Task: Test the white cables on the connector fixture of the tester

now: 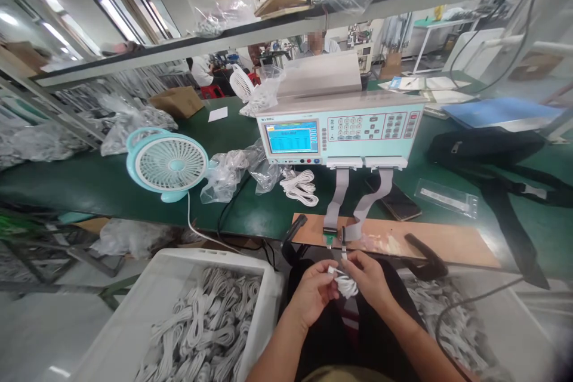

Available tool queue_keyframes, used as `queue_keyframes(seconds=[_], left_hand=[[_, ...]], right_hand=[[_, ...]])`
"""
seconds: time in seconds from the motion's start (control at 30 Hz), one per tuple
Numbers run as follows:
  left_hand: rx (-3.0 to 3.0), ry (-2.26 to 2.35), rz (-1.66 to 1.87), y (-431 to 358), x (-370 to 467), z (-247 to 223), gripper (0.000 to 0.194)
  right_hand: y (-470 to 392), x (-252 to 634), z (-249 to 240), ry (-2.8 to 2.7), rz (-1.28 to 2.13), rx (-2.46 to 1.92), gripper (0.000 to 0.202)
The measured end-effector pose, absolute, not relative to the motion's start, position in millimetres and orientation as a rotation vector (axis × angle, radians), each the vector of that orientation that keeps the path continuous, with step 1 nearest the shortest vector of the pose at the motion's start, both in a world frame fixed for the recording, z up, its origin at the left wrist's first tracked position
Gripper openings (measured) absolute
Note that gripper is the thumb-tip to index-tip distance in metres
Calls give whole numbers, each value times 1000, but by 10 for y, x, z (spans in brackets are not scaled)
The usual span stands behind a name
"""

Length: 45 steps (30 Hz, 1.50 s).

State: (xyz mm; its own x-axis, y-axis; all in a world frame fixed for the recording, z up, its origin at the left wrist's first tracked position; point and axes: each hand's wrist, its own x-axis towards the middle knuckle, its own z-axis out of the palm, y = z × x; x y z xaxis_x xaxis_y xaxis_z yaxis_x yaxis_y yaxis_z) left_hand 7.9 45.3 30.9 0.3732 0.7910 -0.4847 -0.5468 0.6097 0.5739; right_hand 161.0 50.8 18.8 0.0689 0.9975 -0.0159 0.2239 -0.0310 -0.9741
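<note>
A small coiled white cable (pixel 347 286) hangs between my two hands, over my lap. My left hand (pixel 317 289) pinches one white connector end of it. The fingers of my right hand (pixel 364 277) are closed on the other end, close to a metal plug at the board's front edge. Two grey ribbon cables (pixel 336 200) run down from a tester (pixel 335 131) with a lit blue screen to small adapters on a wooden board (pixel 394 239). Beside the tester's front left lies another white cable bundle (pixel 299 187).
A light blue fan (pixel 172 162) and plastic bags (pixel 228 173) stand left on the green table (pixel 242 218). A white bin (pixel 147 286) of cables is at lower left, another at lower right. A phone (pixel 400 203) and black bag (pixel 483 155) lie right. People sit beyond.
</note>
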Motion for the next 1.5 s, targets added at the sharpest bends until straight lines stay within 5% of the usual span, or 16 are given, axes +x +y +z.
queue_keyframes(seconds=[0.6, 1.27, 1.5], left_hand=[[969, 1127, 1040, 614, 145, 205, 32], [935, 1316, 1215, 701, 369, 125, 34], [1367, 1450, 1220, 496, -102, 564, 25]], right_hand=[[566, 1405, 320, -610, 1378, -1306, 38], [605, 1478, 314, -775, 1397, -1364, 38], [601, 1466, 364, -843, 1260, -1620, 37]])
